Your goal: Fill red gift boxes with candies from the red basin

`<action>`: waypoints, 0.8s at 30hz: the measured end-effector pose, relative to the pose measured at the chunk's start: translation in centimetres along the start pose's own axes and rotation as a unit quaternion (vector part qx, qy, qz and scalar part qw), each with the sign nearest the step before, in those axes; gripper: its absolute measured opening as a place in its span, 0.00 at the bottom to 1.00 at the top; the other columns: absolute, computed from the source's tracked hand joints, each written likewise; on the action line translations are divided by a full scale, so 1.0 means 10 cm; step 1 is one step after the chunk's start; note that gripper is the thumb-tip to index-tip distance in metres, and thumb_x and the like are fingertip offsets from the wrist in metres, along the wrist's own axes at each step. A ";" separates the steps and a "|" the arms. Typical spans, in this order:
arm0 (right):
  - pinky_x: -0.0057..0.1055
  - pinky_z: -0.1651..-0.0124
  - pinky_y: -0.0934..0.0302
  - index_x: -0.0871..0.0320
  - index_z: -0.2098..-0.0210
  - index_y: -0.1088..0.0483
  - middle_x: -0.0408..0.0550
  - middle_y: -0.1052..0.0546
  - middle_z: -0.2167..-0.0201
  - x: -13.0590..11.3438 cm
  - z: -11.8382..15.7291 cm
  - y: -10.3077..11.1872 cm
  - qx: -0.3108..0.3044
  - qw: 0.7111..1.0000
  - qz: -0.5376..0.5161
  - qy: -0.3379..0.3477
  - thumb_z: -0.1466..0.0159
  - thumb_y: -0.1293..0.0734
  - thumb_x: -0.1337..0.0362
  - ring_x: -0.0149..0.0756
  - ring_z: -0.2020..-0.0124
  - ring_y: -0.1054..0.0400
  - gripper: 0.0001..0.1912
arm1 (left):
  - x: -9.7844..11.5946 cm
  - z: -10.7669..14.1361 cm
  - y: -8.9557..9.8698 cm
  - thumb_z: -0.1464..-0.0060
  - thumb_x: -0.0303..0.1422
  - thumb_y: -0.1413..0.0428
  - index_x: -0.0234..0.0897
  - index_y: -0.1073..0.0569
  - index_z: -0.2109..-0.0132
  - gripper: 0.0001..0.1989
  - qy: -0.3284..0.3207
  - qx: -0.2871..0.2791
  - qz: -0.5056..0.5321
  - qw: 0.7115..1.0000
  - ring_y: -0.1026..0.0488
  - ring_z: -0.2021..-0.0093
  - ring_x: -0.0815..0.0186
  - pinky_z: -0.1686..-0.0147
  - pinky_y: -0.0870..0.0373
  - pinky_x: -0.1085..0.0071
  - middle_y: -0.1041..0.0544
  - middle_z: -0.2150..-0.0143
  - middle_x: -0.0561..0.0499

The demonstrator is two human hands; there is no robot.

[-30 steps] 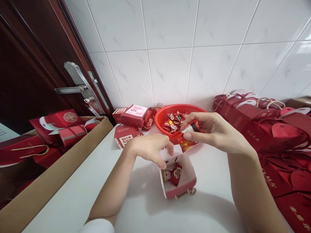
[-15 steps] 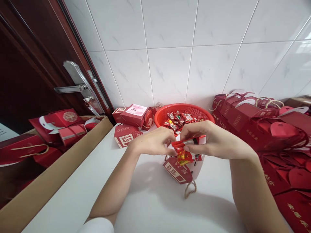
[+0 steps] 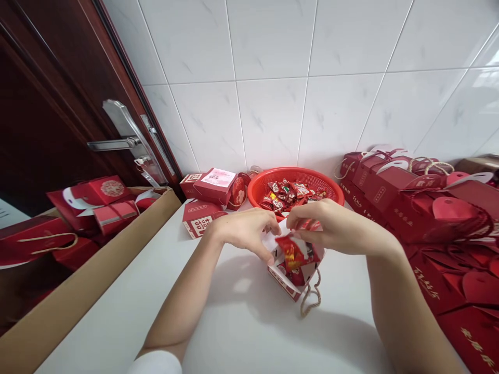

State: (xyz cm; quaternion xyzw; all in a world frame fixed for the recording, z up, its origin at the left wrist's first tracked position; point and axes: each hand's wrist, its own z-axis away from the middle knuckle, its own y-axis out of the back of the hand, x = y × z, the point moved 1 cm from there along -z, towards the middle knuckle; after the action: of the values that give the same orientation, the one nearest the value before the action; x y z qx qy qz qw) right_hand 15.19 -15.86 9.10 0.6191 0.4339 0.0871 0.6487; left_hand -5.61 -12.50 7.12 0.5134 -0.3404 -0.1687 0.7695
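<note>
A small red gift box point(image 3: 286, 285) with a rope handle point(image 3: 311, 296) stands open on the white table, its top facing me. My left hand point(image 3: 245, 231) grips its left side, thumb at the near rim and fingers at the far flap. Over the opening, my right hand point(image 3: 331, 226) is closed on a shiny red-and-gold candy packet point(image 3: 294, 252). More wrapped pieces show inside the box beneath it. My right fingertips partly hide the far side of the box. Just behind both hands sits a red plastic basket point(image 3: 255, 189) with wrapped candies point(image 3: 288, 192).
Red gift boxes point(image 3: 214, 184) are stacked left of the basket. Many more red boxes point(image 3: 401, 192) crowd the right side. At left, a cardboard carton point(image 3: 97, 265) holds red boxes beside a dark door point(image 3: 58, 78). White wall tiles point(image 3: 273, 114) rise behind.
The box has tipped so that its opening and contents show. My right hand has shifted slightly left with the packet, and my left thumb has moved down to the near rim.
</note>
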 end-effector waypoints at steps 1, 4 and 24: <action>0.27 0.66 0.42 0.56 0.60 0.25 0.45 0.20 0.65 0.01 -0.01 -0.02 -0.001 1.000 0.022 -0.012 0.38 0.37 0.71 0.33 0.67 0.29 0.10 | 0.01 0.00 0.00 0.60 0.45 0.32 0.39 0.22 0.51 0.29 0.006 -0.004 -0.006 1.000 0.27 0.54 0.59 0.61 0.35 0.72 0.23 0.52 0.50; 0.28 0.63 0.41 0.56 0.59 0.25 0.48 0.20 0.62 0.06 -0.02 -0.03 0.014 0.996 0.076 -0.045 0.37 0.36 0.70 0.37 0.61 0.28 0.11 | 0.03 0.01 0.02 0.60 0.45 0.32 0.39 0.22 0.51 0.28 0.015 -0.011 -0.016 1.000 0.28 0.55 0.59 0.61 0.36 0.73 0.24 0.53 0.50; 0.29 0.68 0.46 0.57 0.56 0.36 0.50 0.24 0.60 0.28 0.21 -0.36 -0.038 0.979 0.103 -0.171 0.40 0.29 0.60 0.39 0.66 0.31 0.17 | 0.07 -0.03 -0.02 0.46 0.39 0.36 0.40 0.21 0.52 0.15 -0.127 -0.029 0.052 0.990 0.27 0.53 0.62 0.55 0.35 0.72 0.22 0.54 0.50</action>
State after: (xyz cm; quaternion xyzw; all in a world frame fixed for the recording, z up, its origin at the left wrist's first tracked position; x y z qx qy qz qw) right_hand 16.76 -16.31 4.36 0.6412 0.2464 0.0626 0.7240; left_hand -4.86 -12.78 7.10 0.4466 -0.4563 -0.2023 0.7425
